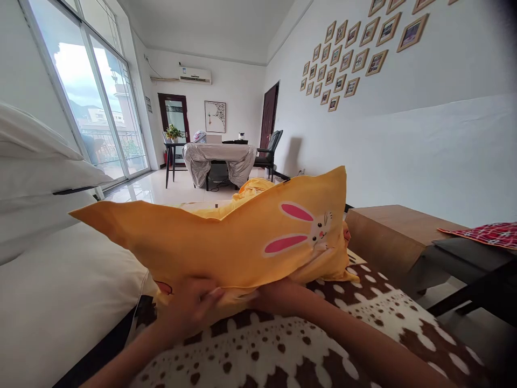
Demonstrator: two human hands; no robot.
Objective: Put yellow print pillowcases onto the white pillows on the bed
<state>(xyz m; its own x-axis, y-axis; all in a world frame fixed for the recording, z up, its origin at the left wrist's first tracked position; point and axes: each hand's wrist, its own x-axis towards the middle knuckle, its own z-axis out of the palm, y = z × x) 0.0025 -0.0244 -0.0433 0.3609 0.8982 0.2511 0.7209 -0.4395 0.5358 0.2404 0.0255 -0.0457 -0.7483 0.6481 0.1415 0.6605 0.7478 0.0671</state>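
Note:
A yellow pillowcase (210, 248) with a white rabbit face and pink ears printed on it stands raised in front of me, its corners sticking out left and right. My left hand (196, 302) has its fingers closed on the pillowcase's near lower edge, slightly blurred. Just to the right, my right hand (269, 297) reaches under that same edge, and the cloth hides its fingers. Beneath both hands lies a brown and white spotted blanket (258, 345). Whether a pillow is inside the case cannot be seen.
White padded upholstery (68, 285) rises on the left. At right are a brown box-like piece (388, 231) and a dark stool (472, 258) with a red checked cloth (488, 234). Farther back stand a covered table (220, 156) and a black chair (269, 153).

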